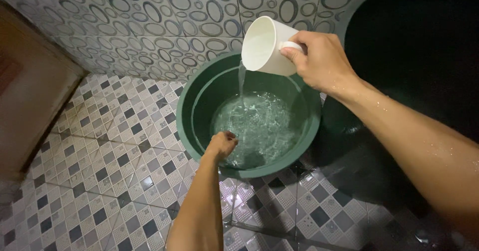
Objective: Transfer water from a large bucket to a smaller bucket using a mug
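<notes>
Basin (199,99): green, round, standing on the checked floor tiles (100,181) close to the patterned wall (149,21), near the floor's far edge. A big dark tub (424,56) stands just beside it on the right. Water (259,126) part-fills the basin, rippling. White cup (264,46) tipped over the basin's far rim, a thin stream falling inside. Right hand (319,61) closed around the cup's handle side, wrist wet. Left hand (223,143) rests at the near rim, fingers curled in; whether it grips the rim, cannot tell. Judgement: keep the cup's lip inside the rim line and low, tilt slowly so the stream lands mid-water and does not splash the tiles; left hand steadying the near rim helps.
</notes>
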